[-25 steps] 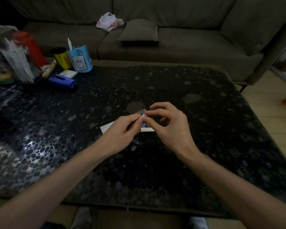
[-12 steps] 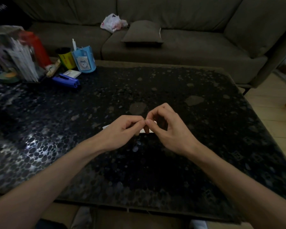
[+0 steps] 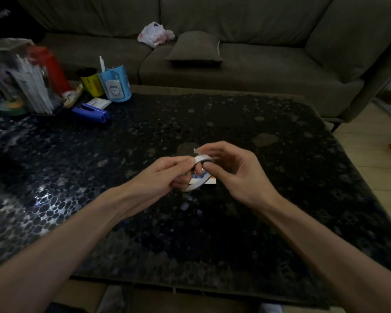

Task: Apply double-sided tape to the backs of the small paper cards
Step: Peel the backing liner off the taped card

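Above the middle of the dark pebble-patterned table (image 3: 269,177), my left hand (image 3: 160,177) grips a small white roll of double-sided tape (image 3: 202,158) from the left. My right hand (image 3: 233,170) meets it from the right. Its thumb lies against the roll and its fingertips curl at the top, where a short loose tape end (image 3: 195,151) sticks up. A small paper card (image 3: 210,180) with blue and orange print lies flat on the table right under the roll, mostly hidden by both hands.
At the table's far left stand a blue stapler (image 3: 92,111), a blue pen holder (image 3: 115,86), a yellow cup (image 3: 89,83), a red bottle (image 3: 52,68) and a clear bag of white sticks (image 3: 25,82). A grey sofa with a cushion (image 3: 194,47) runs behind.
The hands have drawn slightly apart and lifted, so the white tape roll now shows between them. The card stays on the table under them.
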### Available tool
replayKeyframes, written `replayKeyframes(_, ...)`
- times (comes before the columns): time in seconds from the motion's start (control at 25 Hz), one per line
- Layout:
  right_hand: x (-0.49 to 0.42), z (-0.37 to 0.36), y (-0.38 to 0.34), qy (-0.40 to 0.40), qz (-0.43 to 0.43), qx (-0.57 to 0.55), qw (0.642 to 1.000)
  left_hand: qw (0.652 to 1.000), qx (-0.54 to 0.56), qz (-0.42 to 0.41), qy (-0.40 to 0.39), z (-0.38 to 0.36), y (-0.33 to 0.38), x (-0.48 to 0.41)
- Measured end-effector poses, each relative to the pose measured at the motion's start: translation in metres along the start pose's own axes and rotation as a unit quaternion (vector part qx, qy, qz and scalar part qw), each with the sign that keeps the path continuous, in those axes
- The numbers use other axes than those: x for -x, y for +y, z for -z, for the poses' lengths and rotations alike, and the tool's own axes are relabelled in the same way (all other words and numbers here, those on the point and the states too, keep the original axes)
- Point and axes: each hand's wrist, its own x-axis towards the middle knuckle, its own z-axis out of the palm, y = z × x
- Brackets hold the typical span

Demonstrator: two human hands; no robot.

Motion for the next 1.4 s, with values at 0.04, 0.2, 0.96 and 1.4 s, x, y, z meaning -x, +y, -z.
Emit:
replayKeyframes(0.04, 0.000, -0.002, 0.001, 0.010, -0.010, -0.004, 1.000, 1.000, -0.007, 0.000, -0.002, 0.000, 0.001, 0.001)
replayKeyframes(0.2, 0.003, -0.002, 0.005, 0.023, -0.036, -0.059, 0.997, 0.998, 0.003, 0.043, -0.051, 0.003, 0.008, 0.007)
replayKeyframes(0.96, -0.002, -0.007, 0.006, 0.049, -0.220, -0.184, 0.957, 0.957, -0.111, -0.065, 0.259, -0.005, -0.004, 0.003)
replayKeyframes(1.4, 0.005, -0.017, 0.000, 0.051, -0.098, -0.062, 0.992, 0.912, -0.160, -0.118, 0.358, -0.018, 0.007, 0.003)
